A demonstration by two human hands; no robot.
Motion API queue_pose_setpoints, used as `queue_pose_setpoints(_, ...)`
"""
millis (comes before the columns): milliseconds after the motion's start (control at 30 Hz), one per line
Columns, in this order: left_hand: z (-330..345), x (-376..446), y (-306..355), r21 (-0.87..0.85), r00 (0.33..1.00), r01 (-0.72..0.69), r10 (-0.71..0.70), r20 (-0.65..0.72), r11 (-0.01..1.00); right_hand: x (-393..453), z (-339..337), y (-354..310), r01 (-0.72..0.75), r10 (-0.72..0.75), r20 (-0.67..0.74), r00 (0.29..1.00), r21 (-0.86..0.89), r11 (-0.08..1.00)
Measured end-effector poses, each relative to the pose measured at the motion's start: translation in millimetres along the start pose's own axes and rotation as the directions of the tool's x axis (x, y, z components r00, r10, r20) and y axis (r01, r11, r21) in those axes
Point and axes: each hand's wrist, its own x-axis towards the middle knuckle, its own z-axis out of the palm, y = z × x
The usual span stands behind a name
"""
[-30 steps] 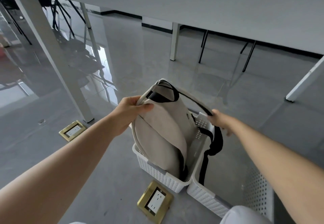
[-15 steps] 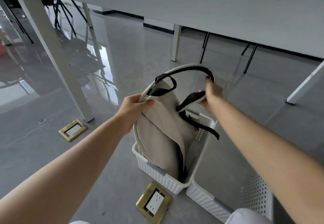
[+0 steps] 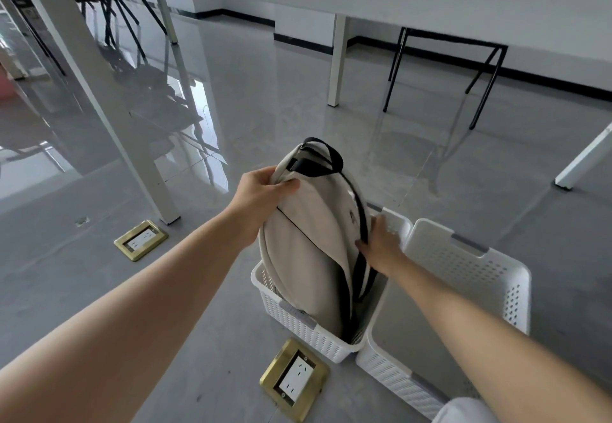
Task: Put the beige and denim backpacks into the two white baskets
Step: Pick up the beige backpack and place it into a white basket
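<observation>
The beige backpack (image 3: 308, 243) with black trim stands upright on end in the left white basket (image 3: 298, 323), its top and black carry loop sticking well above the rim. My left hand (image 3: 261, 190) pinches the fabric near its top. My right hand (image 3: 381, 247) is at the pack's right side inside the basket, fingers on the black straps. The right white basket (image 3: 463, 267) sits touching the first one and holds nothing. No denim backpack is in view.
Two brass floor sockets are set into the grey floor, one (image 3: 294, 379) just in front of the left basket, one (image 3: 140, 239) to the left. A white table leg (image 3: 109, 118) slants down at left; a table top spans overhead, with black chair legs (image 3: 480, 78) behind.
My right hand has dropped from holding the black straps up in the air to the pack's right side in the basket. The straps are now tucked down. My left hand kept its grip.
</observation>
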Motion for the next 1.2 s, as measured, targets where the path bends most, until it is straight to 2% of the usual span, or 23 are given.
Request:
queue_pose_setpoints(67, 1, -1, 0, 0.02, 1.0, 0.003, -0.004, 0.02, 1.0, -3, 8, 6, 0.019, 0.041, 0.254, 0.966, -0.232, 0.973)
queue_pose_setpoints(100, 1, -1, 1, 0.029, 1.0, 0.002, -0.002, 0.028, 1.0, -7, 5, 3, 0.025, 0.071, 0.308, 0.949, -0.297, 0.955)
queue_pose_setpoints(133, 2, -1, 1, 0.039, 0.999, -0.003, 0.001, 0.032, 0.999, -8, -2, -6, 0.009, 0.055, 0.271, 0.961, -0.23, 0.973)
queue_pose_setpoints(200, 4, 1, 1, 0.121, 0.999, -0.049, 0.046, 0.028, 0.991, -3, -30, -34, 0.018, -0.022, 0.054, 0.998, 0.078, 0.997)
queue_pose_setpoints(233, 7, 1, 1, 0.232, 0.994, -0.109, 0.108, 0.017, 0.967, 1, -45, -49, 0.088, -0.069, -0.087, 0.994, 0.243, 0.966)
queue_pose_setpoints(267, 13, 1, 1, 0.37, 0.982, -0.179, 0.191, 0.005, 0.912, 1, -63, -65, 0.221, -0.163, -0.2, 0.966, 0.312, 0.924)
queue_pose_setpoints(300, 20, -1, 0, 0.497, 0.964, -0.235, 0.267, 0.007, 0.836, 0, -79, -79, 0.374, -0.301, -0.273, 0.914, 0.279, 0.884)
queue_pose_setpoints(333, 29, -5, -3, 0.58, 0.944, -0.282, 0.328, 0.028, 0.764, -2, -93, -90, 0.494, -0.444, -0.282, 0.85, 0.14, 0.858)
queue_pose_setpoints(367, 39, -12, -6, 0.616, 0.926, -0.331, 0.372, 0.066, 0.715, -5, -103, -100, 0.552, -0.547, -0.211, 0.81, -0.037, 0.833)
queue_pose_setpoints(400, 48, -19, -9, 0.628, 0.901, -0.39, 0.419, 0.11, 0.673, -6, -111, -105, 0.557, -0.579, -0.087, 0.811, -0.187, 0.809)
queue_pose_setpoints(467, 62, -32, -16, 0.624, 0.834, -0.507, 0.522, 0.18, 0.595, -7, -123, -104, 0.502, -0.499, 0.112, 0.859, -0.372, 0.781)
queue_pose_setpoints(500, 65, -36, -18, 0.616, 0.803, -0.546, 0.564, 0.191, 0.568, -7, -126, -99, 0.484, -0.468, 0.153, 0.871, -0.433, 0.76)
queue_pose_setpoints(600, 65, -43, -32, 0.585, 0.726, -0.628, 0.658, 0.202, 0.514, -3, -134, -87, 0.465, -0.535, 0.1, 0.839, -0.64, 0.611)
queue_pose_setpoints(667, 59, -46, -45, 0.627, 0.77, -0.56, 0.619, 0.152, 0.542, -5, -141, -78, 0.464, -0.65, -0.01, 0.76, -0.692, 0.553)
queue_pose_setpoints(733, 50, -49, -57, 0.641, 0.91, -0.343, 0.412, 0.046, 0.686, -14, -146, -68, 0.505, -0.743, -0.185, 0.643, -0.627, 0.593)
queue_pose_setpoints(800, 41, -46, -65, 0.524, 0.979, -0.166, 0.202, -0.012, 0.836, -30, -145, -54, 0.534, -0.733, -0.411, 0.542, -0.505, 0.678)
queue_pose_setpoints(833, 39, -44, -68, 0.431, 0.984, -0.151, 0.175, -0.015, 0.89, -38, -141, -45, 0.523, -0.68, -0.507, 0.53, -0.436, 0.732)
queue_pose_setpoints(867, 42, -43, -70, 0.387, 0.976, -0.199, 0.218, -0.006, 0.9, -44, -137, -35, 0.489, -0.618, -0.575, 0.536, -0.386, 0.783)
queue_pose_setpoints(900, 47, -46, -70, 0.452, 0.95, -0.277, 0.313, -0.004, 0.848, -47, -133, -23, 0.442, -0.574, -0.604, 0.552, -0.372, 0.816)
queue_pose_setpoints(1000, 63, -54, -79, 0.608, 0.836, -0.453, 0.547, 0.035, 0.653, -46, -130, 5, 0.361, -0.577, -0.517, 0.632, -0.462, 0.81)
queue_pose_setpoints(1067, 67, -58, -88, 0.609, 0.797, -0.519, 0.597, 0.091, 0.6, -43, -138, 7, 0.431, -0.624, -0.382, 0.682, -0.479, 0.765)
queue_pose_setpoints(1133, 69, -59, -93, 0.625, 0.781, -0.553, 0.605, 0.157, 0.551, -43, -147, -2, 0.495, -0.657, -0.16, 0.737, -0.533, 0.686)
queue_pose_setpoints(1200, 72, -59, -94, 0.644, 0.749, -0.592, 0.627, 0.216, 0.485, -46, -151, -14, 0.535, -0.592, 0.079, 0.802, -0.535, 0.654)
